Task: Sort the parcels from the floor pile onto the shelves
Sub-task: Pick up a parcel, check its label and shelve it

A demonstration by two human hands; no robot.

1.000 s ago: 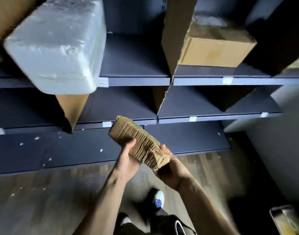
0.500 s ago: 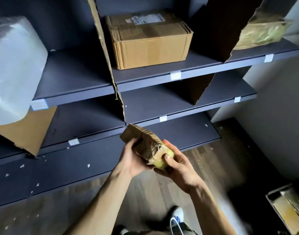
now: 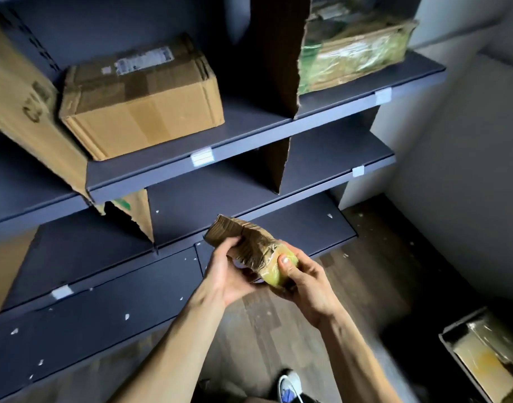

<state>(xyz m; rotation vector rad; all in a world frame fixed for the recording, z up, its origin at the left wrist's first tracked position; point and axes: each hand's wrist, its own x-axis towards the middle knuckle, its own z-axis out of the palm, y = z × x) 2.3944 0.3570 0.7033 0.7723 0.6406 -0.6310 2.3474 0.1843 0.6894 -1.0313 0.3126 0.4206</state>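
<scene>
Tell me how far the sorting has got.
Done: a brown carton and a green-wrapped parcel sit on the upper shelf. In hand: left hand and right hand grip a crumpled cardboard parcel, not yet shelved. Left: placing it, plus another package lying low at right.

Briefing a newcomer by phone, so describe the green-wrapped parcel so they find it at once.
On the upper shelf, right of the cardboard divider, sits the parcel. Unlike the plain brown box left of the divider, it has shiny film and green print.
</scene>
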